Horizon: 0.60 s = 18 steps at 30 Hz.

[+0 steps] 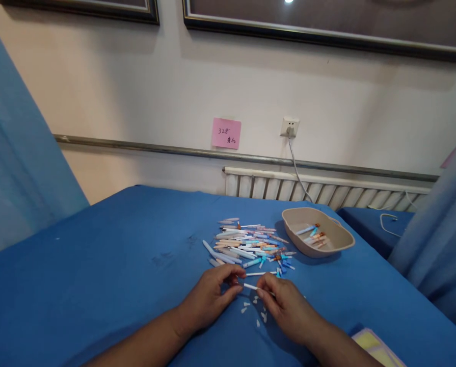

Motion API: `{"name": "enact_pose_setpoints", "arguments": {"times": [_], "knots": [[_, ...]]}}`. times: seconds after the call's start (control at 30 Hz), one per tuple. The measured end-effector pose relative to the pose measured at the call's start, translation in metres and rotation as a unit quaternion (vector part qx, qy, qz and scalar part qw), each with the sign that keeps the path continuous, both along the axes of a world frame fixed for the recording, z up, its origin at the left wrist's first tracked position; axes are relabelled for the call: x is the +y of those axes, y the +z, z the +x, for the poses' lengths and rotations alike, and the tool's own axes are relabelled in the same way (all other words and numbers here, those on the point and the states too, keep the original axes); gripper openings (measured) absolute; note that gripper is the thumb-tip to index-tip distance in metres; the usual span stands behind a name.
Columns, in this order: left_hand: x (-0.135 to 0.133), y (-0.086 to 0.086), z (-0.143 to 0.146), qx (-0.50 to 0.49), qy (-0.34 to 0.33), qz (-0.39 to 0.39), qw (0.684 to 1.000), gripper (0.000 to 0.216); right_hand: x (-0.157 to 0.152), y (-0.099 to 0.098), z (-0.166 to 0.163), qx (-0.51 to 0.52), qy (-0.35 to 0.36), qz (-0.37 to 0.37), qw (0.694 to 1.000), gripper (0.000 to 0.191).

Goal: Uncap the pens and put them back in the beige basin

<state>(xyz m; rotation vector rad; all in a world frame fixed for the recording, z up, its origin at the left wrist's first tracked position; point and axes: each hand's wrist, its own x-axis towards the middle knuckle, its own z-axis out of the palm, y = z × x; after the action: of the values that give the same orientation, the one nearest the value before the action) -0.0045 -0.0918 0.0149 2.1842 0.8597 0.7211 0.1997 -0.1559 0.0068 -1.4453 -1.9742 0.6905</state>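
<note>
A thin white pen refill [250,287] runs between my two hands, just above the blue cloth. My right hand [285,303] pinches it between thumb and fingers. At its dark-tipped left end, the fingers of my left hand [220,293] are closed around something small that they mostly hide. Small white caps or tips [264,317] lie scattered below the refill. Just beyond my hands another white refill [260,274] lies on the cloth. Behind it is a loose pile of pen barrels and refills [243,247] in grey, orange, white and blue, with small blue and brown pieces.
A beige basin [344,238] holding several assembled-looking pens [307,230] stands at the back right. Yellow and pink sticky notes [376,346] lie at the lower right. Behind the blue-covered table [116,265] are a radiator [273,186] and a plugged-in cable [296,165]; curtains [25,153] hang on both sides.
</note>
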Motion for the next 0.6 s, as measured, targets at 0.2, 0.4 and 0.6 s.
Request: {"name": "enact_pose_setpoints", "arguments": {"times": [0.2, 0.4, 0.6], "knots": [[0.008, -0.001, -0.007, 0.000, 0.003, 0.025, 1.000, 0.040, 0.004, -0.005, 0.001, 0.055, -0.017, -0.013, 0.998, 0.016], [0.034, 0.003, -0.020, 0.084, 0.025, 0.152, 0.985, 0.023, 0.009, -0.015, 0.002, 0.146, -0.051, -0.038, 0.987, 0.018], [0.035, 0.005, -0.018, 0.180, 0.001, 0.189, 0.965, 0.024, 0.011, -0.019, 0.002, 0.183, -0.059, -0.053, 0.980, 0.017]]}}
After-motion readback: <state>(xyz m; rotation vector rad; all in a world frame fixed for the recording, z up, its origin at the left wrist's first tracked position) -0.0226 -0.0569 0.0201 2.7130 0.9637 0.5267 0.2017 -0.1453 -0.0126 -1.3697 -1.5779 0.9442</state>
